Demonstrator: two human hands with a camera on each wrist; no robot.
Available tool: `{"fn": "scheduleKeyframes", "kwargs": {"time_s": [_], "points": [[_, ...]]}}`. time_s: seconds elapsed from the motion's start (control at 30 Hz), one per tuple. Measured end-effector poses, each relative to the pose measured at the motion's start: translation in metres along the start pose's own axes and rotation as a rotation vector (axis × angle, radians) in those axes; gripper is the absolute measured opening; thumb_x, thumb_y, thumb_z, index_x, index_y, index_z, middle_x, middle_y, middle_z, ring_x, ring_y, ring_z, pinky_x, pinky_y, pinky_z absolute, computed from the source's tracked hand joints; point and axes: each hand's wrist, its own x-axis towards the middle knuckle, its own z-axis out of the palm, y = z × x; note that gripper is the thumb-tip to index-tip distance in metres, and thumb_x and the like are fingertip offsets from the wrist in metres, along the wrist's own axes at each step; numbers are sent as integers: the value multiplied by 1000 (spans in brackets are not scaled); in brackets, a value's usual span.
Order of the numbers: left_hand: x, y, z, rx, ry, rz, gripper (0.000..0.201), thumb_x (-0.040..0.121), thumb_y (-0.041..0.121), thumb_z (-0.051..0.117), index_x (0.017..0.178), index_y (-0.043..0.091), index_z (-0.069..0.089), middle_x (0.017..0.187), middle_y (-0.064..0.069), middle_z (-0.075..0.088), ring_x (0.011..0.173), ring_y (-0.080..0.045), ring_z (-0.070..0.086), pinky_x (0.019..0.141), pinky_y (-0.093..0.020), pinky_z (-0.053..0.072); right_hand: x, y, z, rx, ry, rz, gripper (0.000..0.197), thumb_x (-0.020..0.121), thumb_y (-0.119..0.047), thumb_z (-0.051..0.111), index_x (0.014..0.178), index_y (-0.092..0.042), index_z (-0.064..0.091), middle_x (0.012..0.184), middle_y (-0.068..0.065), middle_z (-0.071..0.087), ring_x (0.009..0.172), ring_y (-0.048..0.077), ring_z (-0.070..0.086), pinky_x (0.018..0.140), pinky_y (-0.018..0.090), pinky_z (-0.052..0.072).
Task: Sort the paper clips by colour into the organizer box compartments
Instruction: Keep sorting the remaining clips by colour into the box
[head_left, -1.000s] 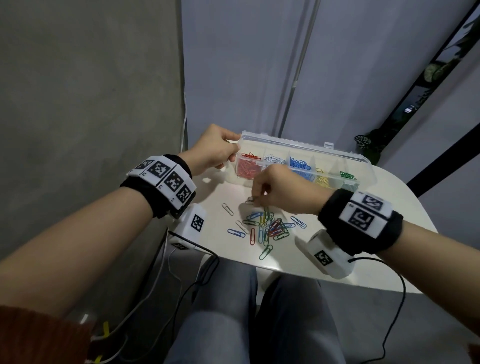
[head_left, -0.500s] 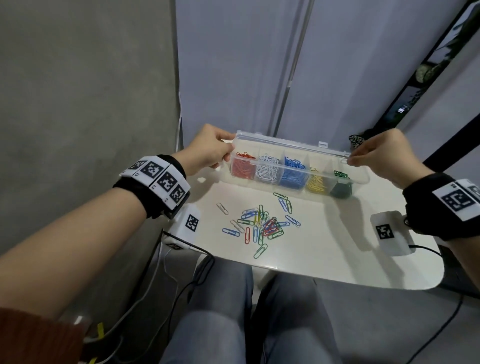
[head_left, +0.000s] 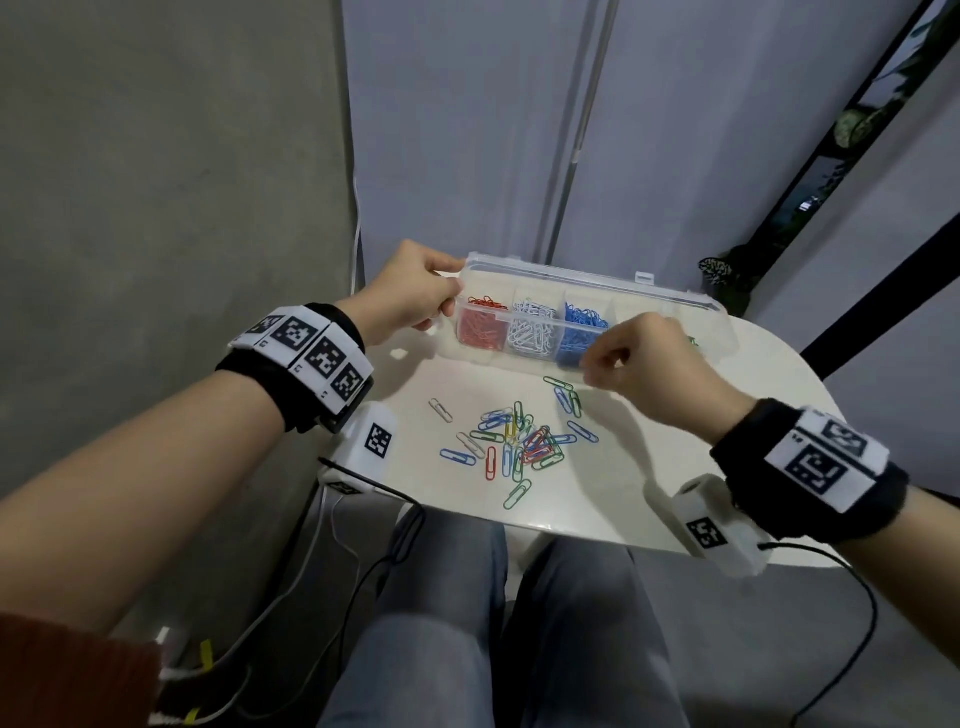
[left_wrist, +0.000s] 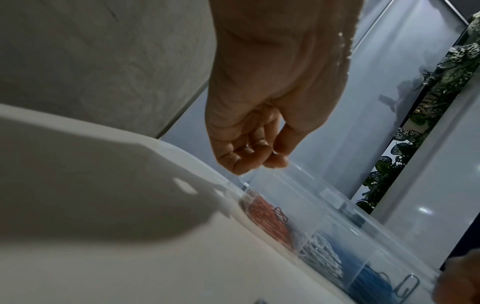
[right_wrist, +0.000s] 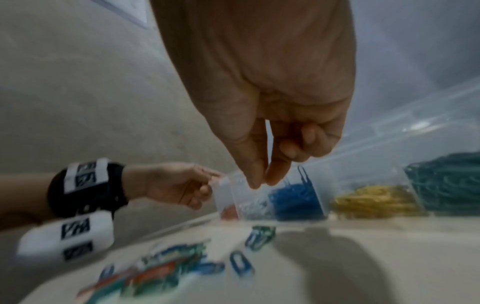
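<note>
While the left hand (head_left: 415, 296) grips the organizer box (head_left: 670, 300) by its end, right hand (head_left: 644, 364) hovers over loose paper clips (head_left: 519, 439), fingers curled, holding nothing I can see, white table (head_left: 769, 395).

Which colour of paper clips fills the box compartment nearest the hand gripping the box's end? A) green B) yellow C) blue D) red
D: the left hand grips the end of the organizer box, and the compartment right beside it holds the red paper clips.
</note>
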Motion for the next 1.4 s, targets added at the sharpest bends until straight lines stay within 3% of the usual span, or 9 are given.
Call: {"fn": "scheduleKeyframes", "kwargs": {"time_s": [0.17,0.3,0.4,0.63,0.87,1.0,1.1,1.27,1.4], "points": [[0,0,0,-7,-9,-2,38,97,6,52,135,7,53,60,-6,52,47,-13,36,45,-23,33,1,-6,15,-200,-169,-97,26,82,-6,63,105,-12,73,99,10,72,92,31,63,77,32,48],[0,0,0,-6,-13,-10,39,97,7,51,136,8,54,58,-5,51,47,-13,35,44,-21,33,4,-5,22,-279,-308,-61,10,79,-10,62,70,-9,58,79,10,59,76,30,54,63,32,41],[1,0,0,-12,-16,-14,38,97,7,51,135,8,54,58,-4,50,47,-13,34,46,-23,32,8,-3,19,-206,-293,-10,5,75,-2,65,70,-5,66,74,12,67,70,28,56,62,32,48],[0,-1,0,-20,-13,-9,39,97,6,52,135,7,54,57,-4,50,45,-12,34,43,-21,31,6,-2,19,-171,-292,50,41,75,5,60,41,-16,52,42,-4,48,44,8,41,51,23,37],[1,-1,0,-16,-15,-7,36,97,6,52,133,8,57,56,-4,51,46,-12,34,44,-22,30,-2,-9,11,-136,-198,-123,23,81,0,52,85,-9,73,67,-1,61,65,26,51,60,32,44],[0,0,0,-11,-14,-16,37,97,7,52,134,8,56,56,-3,51,46,-12,35,44,-22,31,3,-5,11,-312,-318,-150,21,83,-11,52,62,-8,54,52,3,41,59,27,35,56,36,42],[1,-1,0,-13,-9,-20,38,96,7,53,134,8,55,57,-3,52,44,-11,36,46,-24,32,0,11,1,-254,-338,-97,19,79,-3,55,72,-6,72,66,9,66,62,28,52,63,35,47],[0,0,-1,-22,-16,-5,34,96,6,53,130,10,58,58,-4,51,50,-14,35,50,-26,33,-18,31,-8,-126,-229,-50,9,81,-5,70,86,-9,77,71,-9,62,60,1,51,58,8,39],[-1,1,0,-32,-20,3,33,97,4,51,129,9,59,58,-6,50,50,-15,32,47,-24,30,-22,32,-11,-145,-288,-1,25,73,-24,82,80,-4,70,73,5,69,65,20,60,64,30,48]]}}
